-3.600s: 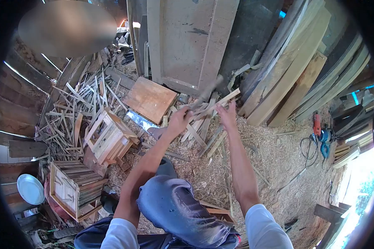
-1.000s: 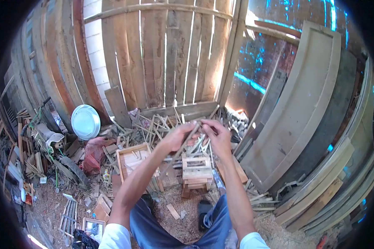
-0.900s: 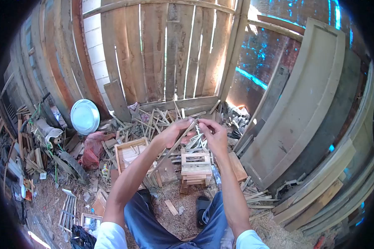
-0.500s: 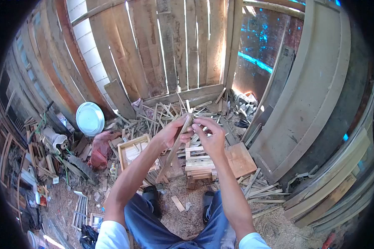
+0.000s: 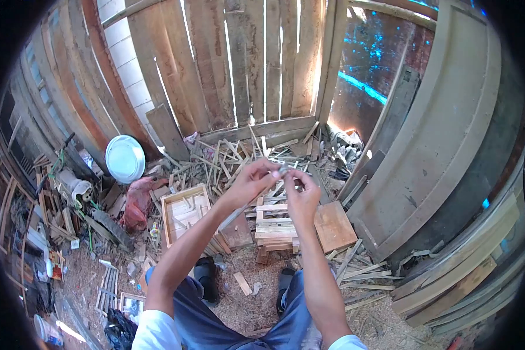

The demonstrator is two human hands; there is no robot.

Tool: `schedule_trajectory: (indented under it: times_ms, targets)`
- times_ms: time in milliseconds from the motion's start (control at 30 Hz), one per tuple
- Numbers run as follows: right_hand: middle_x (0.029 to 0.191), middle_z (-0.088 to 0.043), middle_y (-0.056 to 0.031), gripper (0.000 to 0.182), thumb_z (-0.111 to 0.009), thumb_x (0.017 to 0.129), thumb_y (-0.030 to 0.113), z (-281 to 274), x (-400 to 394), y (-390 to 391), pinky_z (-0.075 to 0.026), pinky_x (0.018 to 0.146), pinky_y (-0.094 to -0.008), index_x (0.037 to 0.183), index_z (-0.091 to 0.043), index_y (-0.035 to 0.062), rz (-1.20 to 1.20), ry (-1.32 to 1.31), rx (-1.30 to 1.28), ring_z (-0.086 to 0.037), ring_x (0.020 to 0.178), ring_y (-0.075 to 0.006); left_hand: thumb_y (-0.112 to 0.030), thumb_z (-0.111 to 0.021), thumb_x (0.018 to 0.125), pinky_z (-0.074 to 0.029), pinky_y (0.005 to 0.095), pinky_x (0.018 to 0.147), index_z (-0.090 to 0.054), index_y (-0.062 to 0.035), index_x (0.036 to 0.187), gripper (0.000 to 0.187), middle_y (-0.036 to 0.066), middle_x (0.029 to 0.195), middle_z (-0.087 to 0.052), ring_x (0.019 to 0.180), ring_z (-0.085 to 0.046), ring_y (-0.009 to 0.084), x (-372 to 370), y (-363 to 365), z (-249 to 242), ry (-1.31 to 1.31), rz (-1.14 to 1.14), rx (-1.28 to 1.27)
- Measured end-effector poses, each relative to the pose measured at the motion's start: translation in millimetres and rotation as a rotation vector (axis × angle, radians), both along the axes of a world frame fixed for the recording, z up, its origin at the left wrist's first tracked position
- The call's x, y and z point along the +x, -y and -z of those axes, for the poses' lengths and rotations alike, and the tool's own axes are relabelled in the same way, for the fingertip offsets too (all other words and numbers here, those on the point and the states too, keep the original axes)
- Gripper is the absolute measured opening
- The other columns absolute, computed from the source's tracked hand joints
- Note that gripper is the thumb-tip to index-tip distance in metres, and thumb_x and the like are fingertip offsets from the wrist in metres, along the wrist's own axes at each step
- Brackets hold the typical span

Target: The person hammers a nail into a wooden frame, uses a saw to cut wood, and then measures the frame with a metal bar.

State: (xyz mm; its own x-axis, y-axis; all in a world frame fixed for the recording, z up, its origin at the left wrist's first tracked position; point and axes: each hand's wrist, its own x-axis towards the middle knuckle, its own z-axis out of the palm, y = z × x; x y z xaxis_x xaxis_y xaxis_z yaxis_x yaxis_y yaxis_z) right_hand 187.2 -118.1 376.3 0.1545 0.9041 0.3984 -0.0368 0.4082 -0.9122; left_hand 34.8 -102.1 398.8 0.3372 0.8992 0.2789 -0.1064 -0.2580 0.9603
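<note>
In front of me my left hand (image 5: 252, 184) is closed around a thin wooden strip (image 5: 234, 214), which slants down and left beneath my forearm. The strip shows nearly edge-on, and my hand covers part of it. My right hand (image 5: 301, 192) meets the left at the strip's upper end, with thumb and fingers pinched together. Between the fingertips sits a small greyish bit (image 5: 283, 170), too small to name. Below the hands stands a stack of wooden frames or slatted pieces (image 5: 274, 230).
An open wooden box (image 5: 167, 219) lies left of the stack, and a flat wooden board (image 5: 335, 226) lies right. Loose wood strips (image 5: 230, 157) pile up by the plank wall. A pale round basin (image 5: 125, 159) leans at left; long boards (image 5: 461, 274) stand at right.
The strip has turned from showing its broad face to nearly edge-on. Both hands have shifted slightly right, and the fingertips now meet at its upper end.
</note>
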Motion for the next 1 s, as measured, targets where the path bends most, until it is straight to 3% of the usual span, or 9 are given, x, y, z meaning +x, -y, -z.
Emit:
schedule_trajectory:
  times_ms: [67,133,200,333,400,567,667,767,1000]
  targets:
    - [0.074,-0.065,-0.0040,0.019,-0.066,0.084,0.011,8,-3,-10,-0.043,0.060,-0.0238,0.096,-0.068,-0.0042,0.035,-0.051,-0.100,-0.053,0.066,-0.0071,-0.011,-0.064,0.090,-0.046,0.0261,0.083,-0.057,-0.0045,0.120,0.032,0.005,0.110,-0.061,0.095,-0.056,0.0086,-7,4,11,0.036,-0.010,0.032]
    - [0.072,-0.064,-0.0032,0.020,-0.066,0.084,0.011,13,-10,-16,-0.042,0.058,-0.0238,0.097,-0.069,-0.0045,0.017,-0.037,-0.043,-0.052,0.064,-0.0066,-0.008,-0.067,0.086,-0.047,0.0296,0.084,-0.052,-0.0047,0.130,0.046,0.008,0.116,-0.061,0.095,-0.057,0.0125,-15,14,13,-0.493,-0.261,0.500]
    - [0.073,-0.064,-0.0031,0.020,-0.066,0.084,0.012,16,-21,-19,-0.042,0.058,-0.0241,0.095,-0.069,-0.0044,-0.005,-0.011,-0.114,-0.052,0.064,-0.0069,-0.008,-0.065,0.086,-0.046,0.0308,0.090,-0.042,-0.0073,0.141,0.060,0.014,0.125,-0.058,0.106,-0.058,0.0183,-23,29,14,-0.564,-0.270,0.316]
    - [0.074,-0.066,-0.0049,0.020,-0.068,0.083,0.014,22,-65,-14,-0.045,0.060,-0.0253,0.094,-0.069,-0.0030,-0.100,0.150,-0.091,-0.055,0.063,-0.0087,-0.010,-0.057,0.093,-0.048,0.0305,0.078,-0.038,-0.0123,0.144,0.055,0.013,0.113,-0.064,0.085,-0.057,0.0153,-63,48,40,-0.610,-0.482,0.598]
    - [0.076,-0.068,-0.0067,0.019,-0.068,0.083,0.014,14,-81,-4,-0.046,0.061,-0.0266,0.094,-0.069,-0.0022,-0.148,0.218,-0.052,-0.058,0.063,-0.0108,-0.008,-0.054,0.092,-0.047,0.0359,0.085,-0.040,-0.0099,0.143,0.053,0.016,0.111,-0.062,0.096,-0.061,0.0225,-78,69,20,-0.443,-0.396,0.039]
    - [0.083,-0.070,-0.0130,0.016,-0.064,0.085,0.014,10,-100,2,-0.051,0.066,-0.0318,0.094,-0.070,0.0024,-0.247,0.465,-0.058,-0.067,0.070,-0.0211,-0.010,-0.053,0.094,-0.049,0.0287,0.063,-0.044,-0.0091,0.138,0.045,0.010,0.090,-0.063,0.070,-0.058,0.0131,-141,66,66,-0.390,-0.362,-0.156]
    - [0.081,-0.070,-0.0087,0.019,-0.064,0.086,0.019,38,-100,-10,-0.049,0.065,-0.0293,0.098,-0.070,0.0049,-0.243,0.593,-0.019,-0.061,0.065,-0.0148,-0.021,-0.052,0.097,-0.046,0.0264,0.056,-0.054,-0.0030,0.115,0.026,0.003,0.077,-0.058,0.062,-0.054,0.0092,-174,72,71,-0.537,-0.340,-0.124]
    - [0.085,-0.070,-0.0141,0.016,-0.063,0.085,0.015,56,-101,-15,-0.051,0.070,-0.0336,0.095,-0.069,0.0031,-0.307,0.697,-0.085,-0.067,0.075,-0.0242,-0.036,-0.042,0.101,-0.043,0.0280,0.049,-0.047,-0.0041,0.079,0.038,0.001,0.065,-0.051,0.053,-0.051,0.0111,-213,77,94,-0.585,-0.322,-0.278]
    - [0.091,-0.067,-0.0156,0.016,-0.059,0.084,0.010,161,-157,-20,-0.050,0.077,-0.0392,0.096,-0.067,0.0031,-0.515,0.901,-0.020,-0.065,0.086,-0.0314,-0.041,-0.035,0.102,-0.044,0.0287,0.051,-0.055,-0.0019,0.098,0.044,0.003,0.067,-0.052,0.053,-0.051,0.0124,-278,91,139,-0.175,-0.399,-0.626]
